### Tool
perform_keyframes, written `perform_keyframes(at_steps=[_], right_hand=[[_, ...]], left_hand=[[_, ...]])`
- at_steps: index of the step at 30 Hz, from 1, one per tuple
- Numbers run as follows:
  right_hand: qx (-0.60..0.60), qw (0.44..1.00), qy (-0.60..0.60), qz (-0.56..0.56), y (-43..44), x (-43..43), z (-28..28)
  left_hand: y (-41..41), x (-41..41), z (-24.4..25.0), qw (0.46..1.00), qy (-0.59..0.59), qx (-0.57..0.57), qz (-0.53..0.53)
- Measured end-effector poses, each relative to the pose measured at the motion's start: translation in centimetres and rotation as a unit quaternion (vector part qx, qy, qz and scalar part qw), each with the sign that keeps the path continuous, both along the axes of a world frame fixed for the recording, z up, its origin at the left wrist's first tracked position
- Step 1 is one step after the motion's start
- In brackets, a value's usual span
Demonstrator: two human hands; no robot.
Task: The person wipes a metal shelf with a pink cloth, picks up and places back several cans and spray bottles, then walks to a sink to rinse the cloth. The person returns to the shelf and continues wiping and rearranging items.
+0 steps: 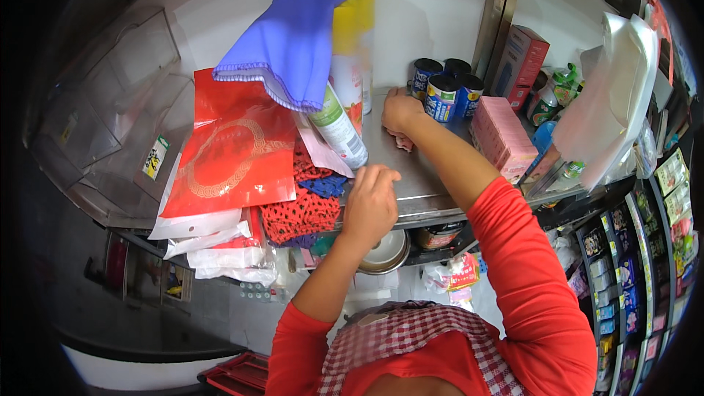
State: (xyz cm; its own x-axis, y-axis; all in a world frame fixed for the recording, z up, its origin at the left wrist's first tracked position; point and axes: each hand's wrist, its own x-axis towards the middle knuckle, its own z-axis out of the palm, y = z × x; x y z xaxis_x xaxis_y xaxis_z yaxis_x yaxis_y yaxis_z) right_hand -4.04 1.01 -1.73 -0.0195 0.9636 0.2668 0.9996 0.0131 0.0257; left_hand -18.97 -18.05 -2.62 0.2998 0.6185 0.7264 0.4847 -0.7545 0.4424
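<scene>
My right hand (402,113) presses a crumpled cloth (404,142) onto the metal shelf (421,176), just left of several dark blue cans (441,96). Lower on the left, my left hand (371,201) hovers or rests at the shelf's front edge with its fingers curled; whether anything is in it cannot be seen. Close to it leans a white and green spray can (340,129). Behind that can stands another with a yellow cap (346,27), and a blue-violet rubber glove (297,38) hangs over them.
Red plastic bags (236,148) and folded red patterned fabric (302,212) lie at the left, beside clear plastic bins (148,99). Pink boxes (503,137), a red carton (520,66) and hanging clear bags (610,93) occupy the right. A metal bowl (390,253) sits below the edge.
</scene>
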Motion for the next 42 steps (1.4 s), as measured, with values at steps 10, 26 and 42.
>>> perform_keyframes(at_steps=[10, 26, 42], right_hand=[[0.055, 0.98, 0.19, -0.007, 8.9, 1.7, -1.6], [0.232, 0.847, 0.475, -0.056, 6.9, -1.5, -2.5], [0.077, 0.951, 0.291, 0.063, 5.5, -0.3, -0.6]], left_hand=[[0.2, 0.1, 0.3, 0.999, 0.013, -0.015, -0.026], [0.2, -0.3, 0.6, 0.999, 0.025, -0.002, -0.035], [0.1, -0.1, 0.6, 0.999, 0.028, 0.002, -0.027]])
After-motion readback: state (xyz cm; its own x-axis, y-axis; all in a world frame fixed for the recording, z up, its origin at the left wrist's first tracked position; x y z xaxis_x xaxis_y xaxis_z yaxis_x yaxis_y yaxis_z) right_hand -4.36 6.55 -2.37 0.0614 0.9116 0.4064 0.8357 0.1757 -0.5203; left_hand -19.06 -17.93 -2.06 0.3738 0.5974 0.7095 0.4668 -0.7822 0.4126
